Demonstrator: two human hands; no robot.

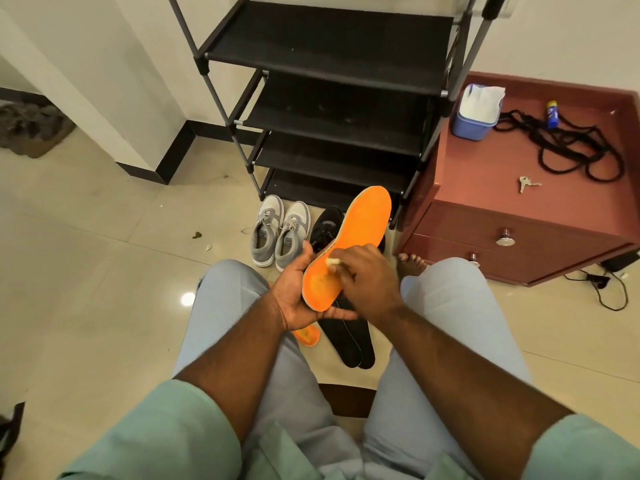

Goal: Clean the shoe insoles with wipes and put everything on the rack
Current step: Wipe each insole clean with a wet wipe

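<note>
My left hand holds an orange insole by its heel end, toe pointing away toward the rack. My right hand pinches a small white wipe and presses it on the insole's middle. A second orange insole lies on the floor below my hands, mostly hidden. Beside it lie two black insoles. A pair of grey sneakers and a black shoe stand in front of the black shoe rack, whose shelves hold nothing.
A reddish-brown drawer cabinet stands right of the rack, with a blue wipes tub, black cord, keys and a small bottle on top. My bare foot rests near its base. Cables lie on the floor.
</note>
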